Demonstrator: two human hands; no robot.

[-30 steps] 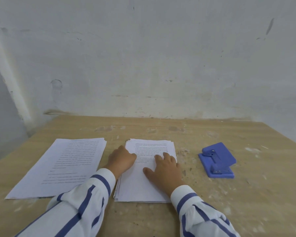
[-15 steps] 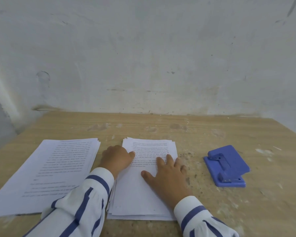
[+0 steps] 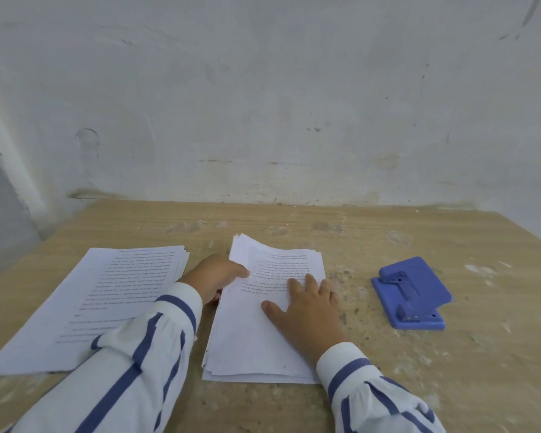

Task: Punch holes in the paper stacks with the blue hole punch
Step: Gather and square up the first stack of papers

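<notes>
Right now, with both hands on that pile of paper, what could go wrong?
1. The left hand is lifting the far left corner of the middle paper stack; its sheets are already fanned, so they may slip out of line.
2. The right hand only presses flat, so the stack might slide.
3. The blue hole punch sits apart, untouched.

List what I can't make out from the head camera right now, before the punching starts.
- Left hand fingertips: tucked under the lifted edge of the middle paper stack, so the grip is unclear.
- Left paper stack: near corner covered by the left sleeve.
- Printed text on both stacks: too small and blurred to read.
- Blue hole punch: paper slot not visible.
- Right hand covers part of the page.
</notes>
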